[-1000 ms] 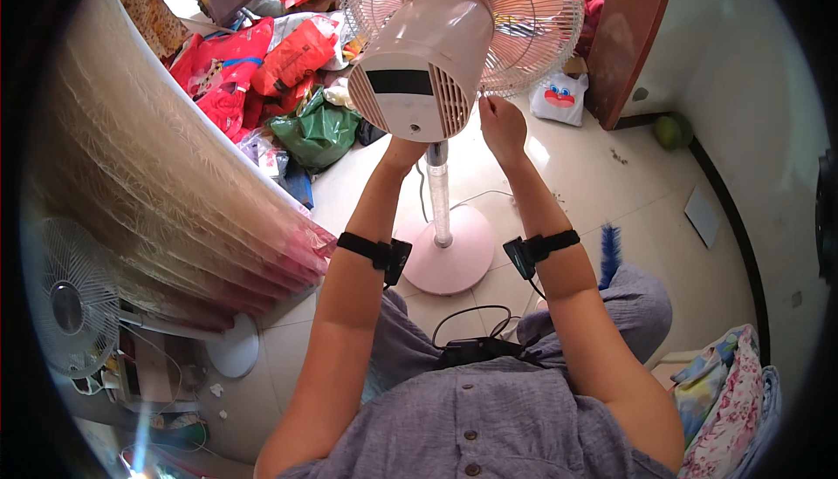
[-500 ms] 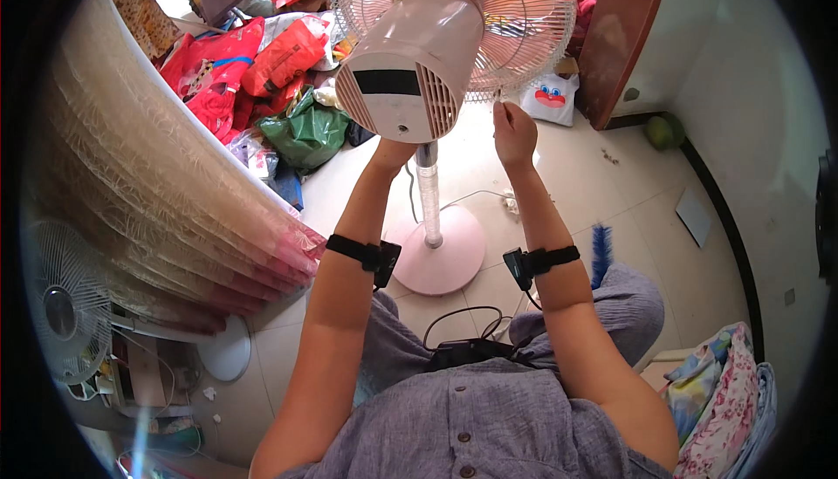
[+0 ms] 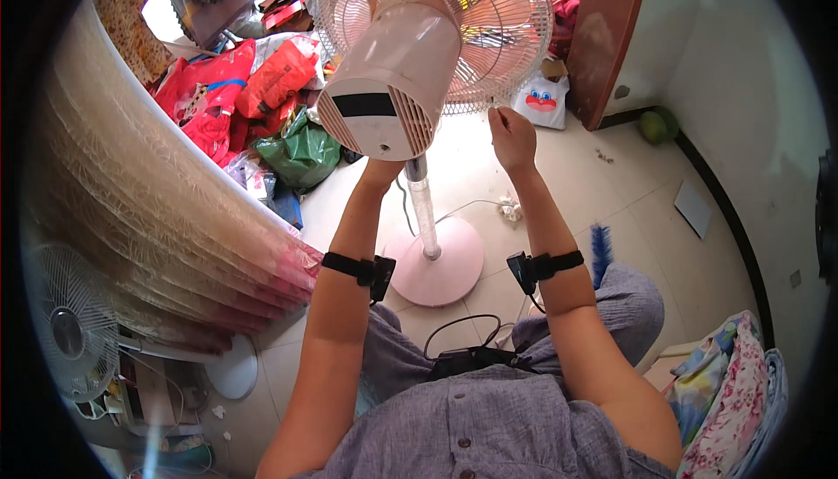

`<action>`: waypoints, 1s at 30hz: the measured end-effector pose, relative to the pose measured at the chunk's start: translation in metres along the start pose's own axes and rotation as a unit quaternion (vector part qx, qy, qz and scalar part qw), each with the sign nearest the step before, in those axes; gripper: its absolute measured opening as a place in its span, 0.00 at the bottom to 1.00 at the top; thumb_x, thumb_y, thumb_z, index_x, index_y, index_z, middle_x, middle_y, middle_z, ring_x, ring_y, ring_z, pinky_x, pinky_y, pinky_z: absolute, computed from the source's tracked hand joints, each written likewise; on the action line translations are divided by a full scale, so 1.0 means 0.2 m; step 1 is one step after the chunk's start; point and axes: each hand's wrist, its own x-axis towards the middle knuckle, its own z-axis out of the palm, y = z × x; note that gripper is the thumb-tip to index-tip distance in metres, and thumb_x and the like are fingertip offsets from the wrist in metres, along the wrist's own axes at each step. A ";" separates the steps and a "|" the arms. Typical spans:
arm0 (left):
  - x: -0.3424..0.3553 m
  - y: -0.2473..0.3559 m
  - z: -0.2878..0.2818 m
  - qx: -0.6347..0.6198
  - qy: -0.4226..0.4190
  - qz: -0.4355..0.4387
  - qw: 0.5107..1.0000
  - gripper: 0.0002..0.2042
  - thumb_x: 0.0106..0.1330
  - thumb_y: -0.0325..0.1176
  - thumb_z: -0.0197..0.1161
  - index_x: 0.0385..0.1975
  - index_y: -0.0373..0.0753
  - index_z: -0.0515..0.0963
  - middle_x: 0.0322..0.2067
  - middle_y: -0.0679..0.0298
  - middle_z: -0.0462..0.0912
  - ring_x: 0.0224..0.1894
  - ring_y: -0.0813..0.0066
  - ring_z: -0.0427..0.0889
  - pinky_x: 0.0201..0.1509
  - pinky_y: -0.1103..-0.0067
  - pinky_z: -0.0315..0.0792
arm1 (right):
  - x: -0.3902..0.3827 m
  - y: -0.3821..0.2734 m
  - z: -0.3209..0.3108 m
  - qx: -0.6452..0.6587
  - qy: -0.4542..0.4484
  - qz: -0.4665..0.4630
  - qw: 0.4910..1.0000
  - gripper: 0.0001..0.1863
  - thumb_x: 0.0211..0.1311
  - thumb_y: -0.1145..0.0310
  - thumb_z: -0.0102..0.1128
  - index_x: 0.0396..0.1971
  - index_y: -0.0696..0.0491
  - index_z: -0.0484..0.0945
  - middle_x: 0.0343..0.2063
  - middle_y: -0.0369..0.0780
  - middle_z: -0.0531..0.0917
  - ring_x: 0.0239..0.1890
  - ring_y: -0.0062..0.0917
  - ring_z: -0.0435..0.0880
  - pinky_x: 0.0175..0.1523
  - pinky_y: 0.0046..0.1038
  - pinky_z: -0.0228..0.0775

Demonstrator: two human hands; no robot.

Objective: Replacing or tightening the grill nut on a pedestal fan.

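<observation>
A standing fan with a pale pink motor housing [image 3: 393, 65] is in front of me, the back of its head toward me. Its round wire guard [image 3: 506, 60] surrounds pink blades at the top. Below, the pole [image 3: 423, 208] runs down to a round pink base [image 3: 439, 265] on the floor. My left hand [image 3: 384, 170] reaches under the housing beside the pole; its fingers are hidden. My right hand [image 3: 513, 140] is closed in a pinch at the guard's lower right rim. Whatever small thing it pinches there cannot be made out.
A lace curtain [image 3: 166, 191] hangs at left, near a white fan [image 3: 70, 326]. Red bags [image 3: 205, 86] and a green bag [image 3: 301, 152] are piled far left. A reddish-brown door [image 3: 607, 38], green round object [image 3: 657, 126] and blue brush [image 3: 601, 252] are at right.
The fan's head has come slightly left and toward me, its pole leaning a little more. My hands have stayed by the housing and the guard's rim. The whole view has shifted slightly.
</observation>
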 end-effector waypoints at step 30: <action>-0.01 0.03 0.02 -0.011 -0.024 0.037 0.999 0.15 0.57 0.25 0.67 0.44 0.36 0.74 0.37 0.64 0.78 0.42 0.72 0.78 0.49 0.76 0.73 | 0.11 -0.15 -0.17 -0.037 0.077 -0.110 0.990 0.14 0.61 0.61 0.53 0.21 0.55 0.76 0.20 0.47 0.79 0.27 0.44 0.79 0.31 0.41 0.68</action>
